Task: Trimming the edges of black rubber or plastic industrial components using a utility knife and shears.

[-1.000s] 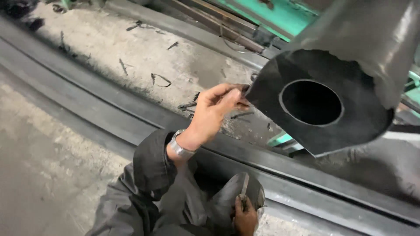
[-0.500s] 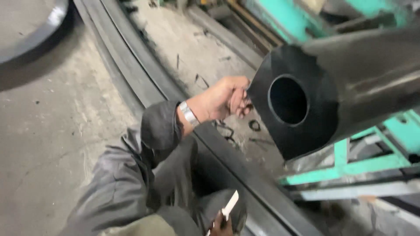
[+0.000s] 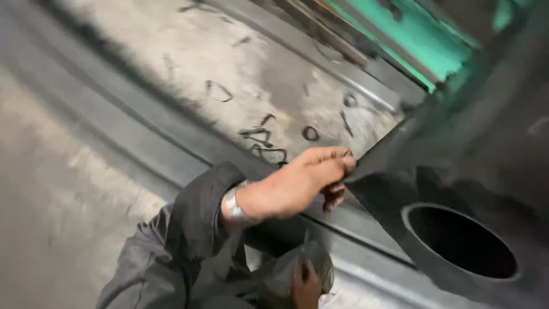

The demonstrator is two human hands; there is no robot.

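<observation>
Rubber dominates the right of the view: a big black roll [image 3: 474, 189] with a round hollow core [image 3: 462, 241] facing the camera, its loose outer sheet edge [image 3: 380, 153] running up and to the right. Behind it sits a teal-green machine frame [image 3: 423, 40]. Concrete floor [image 3: 68, 189] fills the left, crossed by dark metal rails [image 3: 143, 120] on a diagonal, and a worn metal plate [image 3: 263, 74] beyond them carries scattered black rubber trimmings [image 3: 266, 134].

A dark grey sleeve [image 3: 189, 229] leads up from the bottom to the left hand [image 3: 297, 183], which has a silver watch [image 3: 233, 207] at the wrist. That hand is narrowed, fingertips pinched on the corner of the sheet edge, just left of the roll's face. At the bottom edge, the right hand [image 3: 306, 286] is closed around a small knife [image 3: 305, 243], blade pointing up, blurred.
</observation>
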